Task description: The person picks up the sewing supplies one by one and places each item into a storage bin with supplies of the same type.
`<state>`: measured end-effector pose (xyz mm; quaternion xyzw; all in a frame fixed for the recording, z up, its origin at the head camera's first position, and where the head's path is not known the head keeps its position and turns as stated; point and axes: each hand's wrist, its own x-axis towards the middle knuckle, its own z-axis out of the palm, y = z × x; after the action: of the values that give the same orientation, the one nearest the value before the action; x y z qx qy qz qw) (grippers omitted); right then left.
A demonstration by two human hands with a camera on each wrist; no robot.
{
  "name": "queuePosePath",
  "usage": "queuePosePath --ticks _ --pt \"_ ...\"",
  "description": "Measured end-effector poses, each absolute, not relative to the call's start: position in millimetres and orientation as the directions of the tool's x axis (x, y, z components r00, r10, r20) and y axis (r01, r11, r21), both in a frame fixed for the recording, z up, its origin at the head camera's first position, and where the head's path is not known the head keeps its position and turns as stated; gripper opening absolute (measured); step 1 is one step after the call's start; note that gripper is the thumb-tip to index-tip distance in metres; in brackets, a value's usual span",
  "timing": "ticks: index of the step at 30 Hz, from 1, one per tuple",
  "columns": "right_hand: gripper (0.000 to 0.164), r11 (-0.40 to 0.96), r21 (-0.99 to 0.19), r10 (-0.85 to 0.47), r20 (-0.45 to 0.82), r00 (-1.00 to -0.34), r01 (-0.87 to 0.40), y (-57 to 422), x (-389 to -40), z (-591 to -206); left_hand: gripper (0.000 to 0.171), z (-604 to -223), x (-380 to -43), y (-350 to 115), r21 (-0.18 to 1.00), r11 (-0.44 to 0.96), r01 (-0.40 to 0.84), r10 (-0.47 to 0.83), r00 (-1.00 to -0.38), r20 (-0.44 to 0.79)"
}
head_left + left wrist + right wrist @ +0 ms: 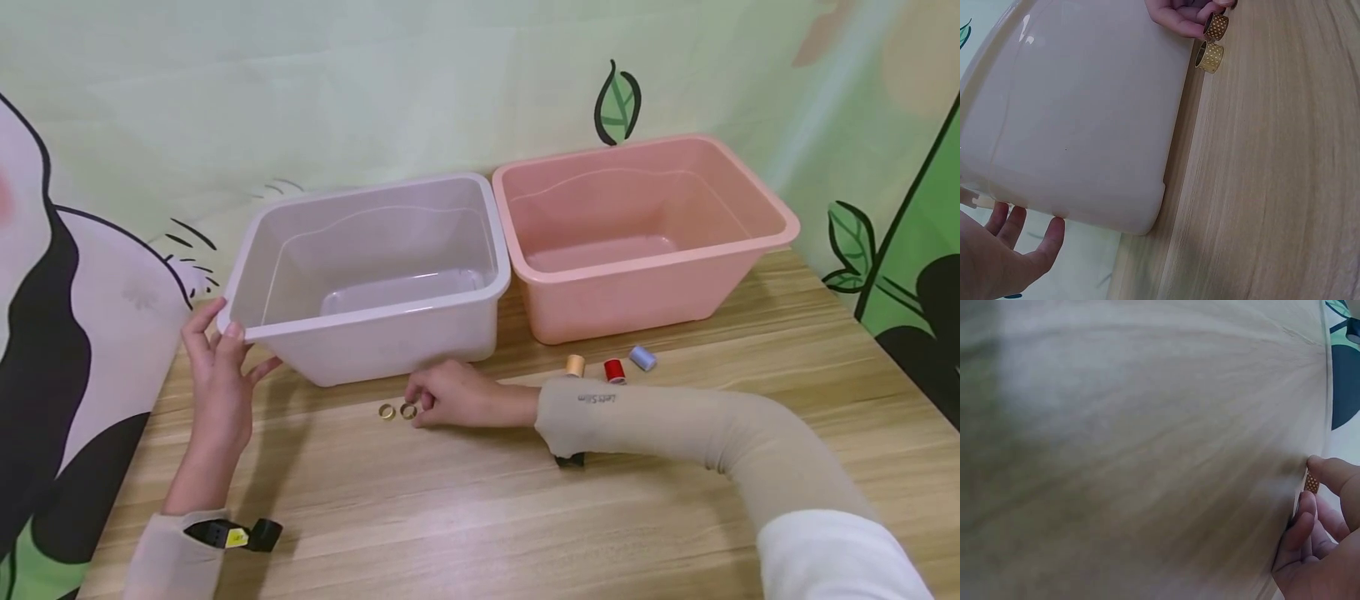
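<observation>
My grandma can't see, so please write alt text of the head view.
A person's right hand is beside two gold metal rings on a wooden table, while their left hand holds a pale grey rectangular plastic bin's corner. A pink rectangular plastic bin stands alongside, with orange, red and blue thread spools in front.

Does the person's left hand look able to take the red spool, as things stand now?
Probably not: the left hand is at the near left corner of the pale bin, and the right hand and sleeved forearm lie between it and the red spool.
</observation>
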<state>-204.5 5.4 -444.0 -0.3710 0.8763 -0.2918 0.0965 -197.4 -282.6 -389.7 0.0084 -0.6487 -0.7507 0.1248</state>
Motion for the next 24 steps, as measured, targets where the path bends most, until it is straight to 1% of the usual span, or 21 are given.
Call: queuePosePath --ticks 6,24 --pt "0.024 0.581 -0.565 -0.691 0.039 -0.722 -0.586 3.5 -203.7 -446.8 0.048 -389.7 -197.7 -283.2 0.979 -0.118 0.167 -0.198 -0.970 0.142" --pt "0.018 0.595 -0.555 -0.684 0.029 -0.729 -0.581 2.7 -202.9 -446.4 0.046 -389.0 -197.6 -282.6 0.979 -0.117 0.165 -0.205 -0.969 0.139"
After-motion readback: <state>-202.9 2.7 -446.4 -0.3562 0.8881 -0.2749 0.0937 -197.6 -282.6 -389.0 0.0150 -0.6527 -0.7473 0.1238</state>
